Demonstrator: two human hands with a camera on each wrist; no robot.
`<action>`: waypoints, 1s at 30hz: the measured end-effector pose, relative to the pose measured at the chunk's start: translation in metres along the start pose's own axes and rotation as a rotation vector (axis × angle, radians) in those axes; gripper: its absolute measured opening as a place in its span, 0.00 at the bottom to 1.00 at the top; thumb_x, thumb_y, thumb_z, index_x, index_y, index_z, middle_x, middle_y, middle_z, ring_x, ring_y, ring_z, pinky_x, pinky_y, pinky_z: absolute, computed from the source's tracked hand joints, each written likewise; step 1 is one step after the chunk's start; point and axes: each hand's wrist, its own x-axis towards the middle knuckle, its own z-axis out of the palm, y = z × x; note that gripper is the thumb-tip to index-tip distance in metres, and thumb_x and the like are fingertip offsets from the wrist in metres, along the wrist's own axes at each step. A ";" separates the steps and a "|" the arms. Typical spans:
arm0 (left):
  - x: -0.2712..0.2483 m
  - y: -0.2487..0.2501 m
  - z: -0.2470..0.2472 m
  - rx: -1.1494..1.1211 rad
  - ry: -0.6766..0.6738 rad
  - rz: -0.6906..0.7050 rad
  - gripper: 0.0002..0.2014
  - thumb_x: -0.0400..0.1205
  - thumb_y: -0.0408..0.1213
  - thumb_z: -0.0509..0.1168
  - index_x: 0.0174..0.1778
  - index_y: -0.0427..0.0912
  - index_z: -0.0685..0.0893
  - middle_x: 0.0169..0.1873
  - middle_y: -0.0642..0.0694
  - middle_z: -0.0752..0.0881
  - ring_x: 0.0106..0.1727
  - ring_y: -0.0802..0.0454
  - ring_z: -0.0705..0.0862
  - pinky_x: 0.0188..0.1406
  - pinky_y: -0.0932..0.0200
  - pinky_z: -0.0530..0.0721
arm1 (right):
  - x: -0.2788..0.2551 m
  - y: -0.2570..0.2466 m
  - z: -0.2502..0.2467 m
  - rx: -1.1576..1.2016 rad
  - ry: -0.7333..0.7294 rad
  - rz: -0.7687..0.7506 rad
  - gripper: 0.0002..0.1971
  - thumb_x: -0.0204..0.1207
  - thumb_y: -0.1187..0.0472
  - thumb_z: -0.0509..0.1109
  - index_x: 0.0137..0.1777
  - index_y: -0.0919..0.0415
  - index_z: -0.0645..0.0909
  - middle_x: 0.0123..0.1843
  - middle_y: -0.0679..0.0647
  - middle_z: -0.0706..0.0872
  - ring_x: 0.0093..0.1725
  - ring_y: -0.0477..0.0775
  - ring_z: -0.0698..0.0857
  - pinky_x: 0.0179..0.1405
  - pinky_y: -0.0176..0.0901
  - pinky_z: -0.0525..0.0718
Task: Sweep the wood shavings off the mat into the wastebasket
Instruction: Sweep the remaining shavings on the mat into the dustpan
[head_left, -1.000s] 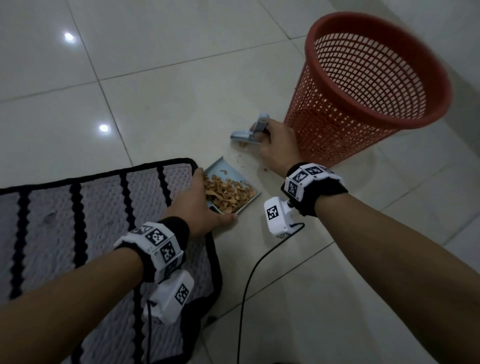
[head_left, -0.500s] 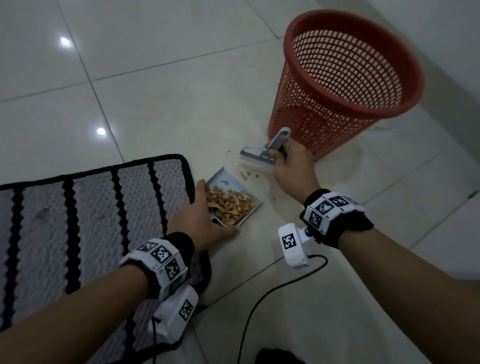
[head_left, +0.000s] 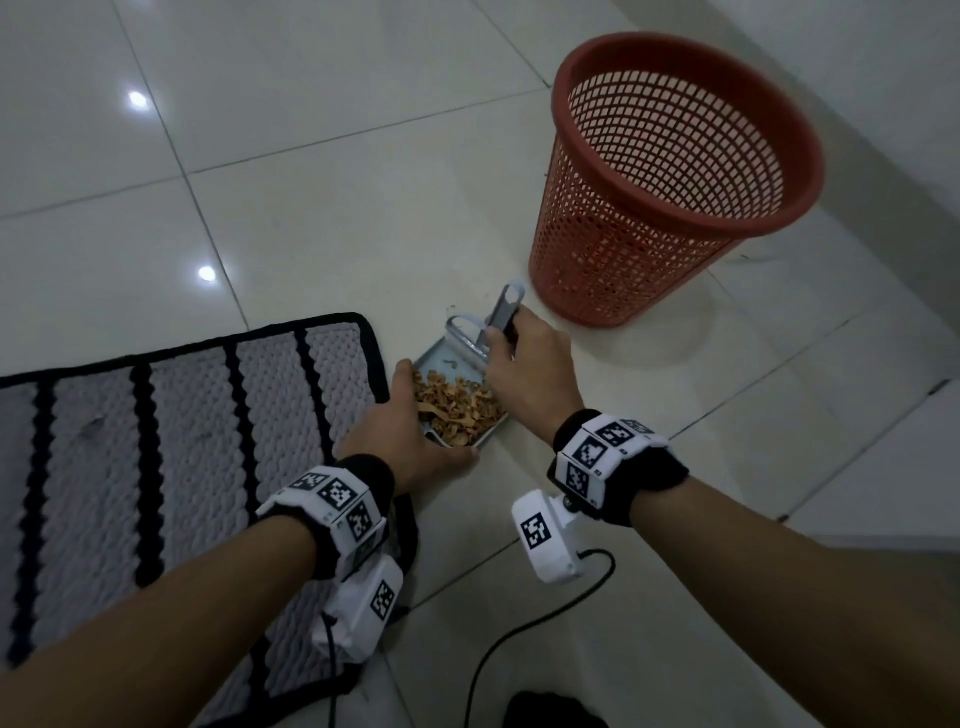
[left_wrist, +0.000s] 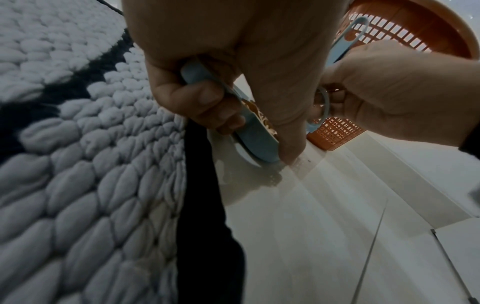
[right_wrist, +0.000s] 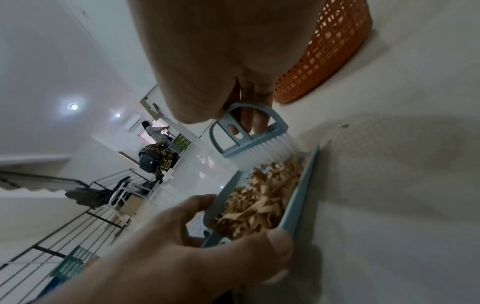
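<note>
A small blue dustpan (head_left: 434, 358) lies on the tiled floor beside the mat's corner, holding a heap of brown wood shavings (head_left: 457, 410). My left hand (head_left: 410, 431) grips the dustpan's handle (left_wrist: 197, 76), thumb along the pan's near edge. My right hand (head_left: 524, 364) grips a small blue hand brush (head_left: 501, 317); its white bristles (right_wrist: 267, 152) stand at the pan's far end against the shavings (right_wrist: 259, 203). The grey mat (head_left: 171, 431) with black stripes lies at the left. The red mesh wastebasket (head_left: 670, 176) stands upright beyond the brush.
Glossy white floor tiles (head_left: 337, 218) surround the mat and basket. A black cable (head_left: 519, 634) runs from the right wrist camera across the floor near me. In the right wrist view, a railing (right_wrist: 78, 216) and people show far off.
My right hand has drawn the brush back from the floor near the wastebasket to the dustpan's far edge; the loose shavings that lay on the floor there are no longer seen. The left hand stays put.
</note>
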 end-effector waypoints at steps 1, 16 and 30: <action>0.000 0.000 0.000 -0.001 0.004 0.003 0.63 0.61 0.64 0.79 0.83 0.56 0.44 0.68 0.44 0.80 0.62 0.43 0.83 0.58 0.50 0.84 | -0.001 -0.001 -0.001 0.028 0.009 0.013 0.06 0.81 0.61 0.65 0.43 0.60 0.78 0.34 0.53 0.83 0.33 0.55 0.80 0.31 0.44 0.68; -0.005 -0.001 0.002 0.001 0.045 0.042 0.62 0.61 0.66 0.77 0.83 0.58 0.43 0.68 0.45 0.81 0.59 0.42 0.84 0.56 0.49 0.85 | -0.001 0.003 -0.023 0.235 0.020 0.087 0.04 0.80 0.64 0.68 0.48 0.62 0.85 0.42 0.55 0.91 0.44 0.52 0.90 0.48 0.57 0.89; -0.058 0.029 -0.077 -0.139 0.131 0.241 0.61 0.62 0.56 0.83 0.84 0.58 0.49 0.59 0.62 0.76 0.54 0.59 0.79 0.53 0.64 0.77 | -0.001 -0.058 -0.087 0.348 0.129 -0.116 0.06 0.80 0.62 0.69 0.53 0.61 0.86 0.44 0.51 0.92 0.45 0.47 0.91 0.49 0.56 0.90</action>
